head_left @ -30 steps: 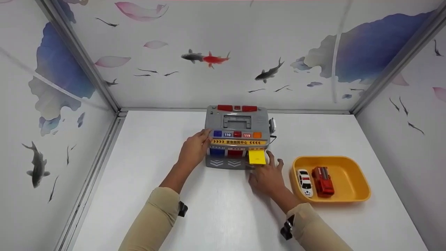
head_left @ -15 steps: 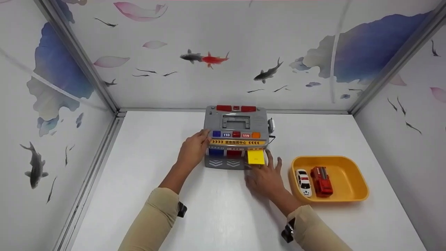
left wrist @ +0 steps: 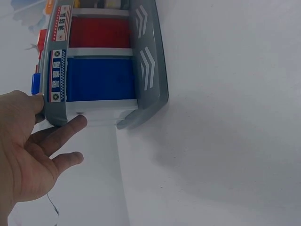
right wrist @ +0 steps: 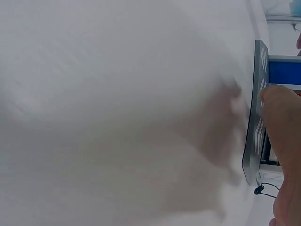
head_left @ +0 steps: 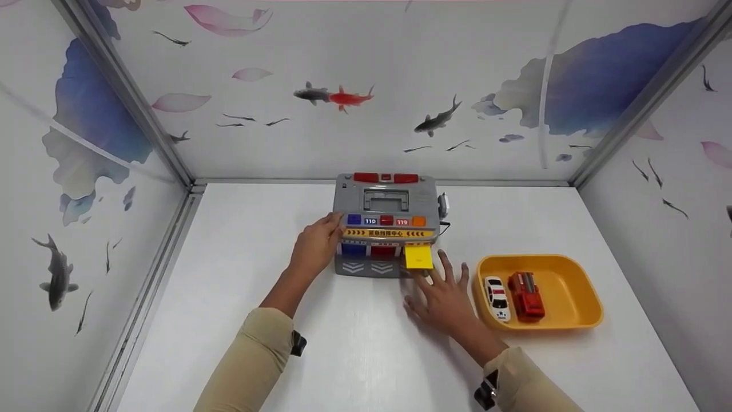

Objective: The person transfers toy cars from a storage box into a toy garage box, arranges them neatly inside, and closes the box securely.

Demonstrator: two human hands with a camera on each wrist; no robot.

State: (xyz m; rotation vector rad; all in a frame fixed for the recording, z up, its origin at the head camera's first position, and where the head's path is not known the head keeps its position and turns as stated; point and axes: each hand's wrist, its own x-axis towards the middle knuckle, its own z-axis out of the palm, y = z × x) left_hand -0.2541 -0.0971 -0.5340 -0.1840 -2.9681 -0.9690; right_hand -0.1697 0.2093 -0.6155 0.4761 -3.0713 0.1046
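Observation:
A grey toy emergency station (head_left: pixel 349 200) stands near the back wall, with a blue door (left wrist: pixel 101 79), a red door (left wrist: pixel 99 33) and a raised yellow door (head_left: pixel 418 257). My left hand (head_left: pixel 316 246) grips its left side, thumb at the roof edge and fingers against the side wall. Below the yellow door, my right hand (head_left: pixel 449 300) has its fingers spread, with a fingertip close to the opening; whether it touches anything there is hidden. Inside that bay, a pale yellowish thing (left wrist: pixel 113 4) shows only partly in the left wrist view.
To the right of my right hand, a yellow tray (head_left: pixel 575 294) holds a white toy police car (head_left: pixel 497 300) and a red toy fire truck (head_left: pixel 527 297). A thin black loop (head_left: pixel 445 227) sticks out from the station's right side. Printed walls enclose the white table (head_left: pixel 354 355).
My right hand has drawn back slightly toward me and to the right, its fingers spreading wider. The left hand keeps its grip, and the yellow door stays raised.

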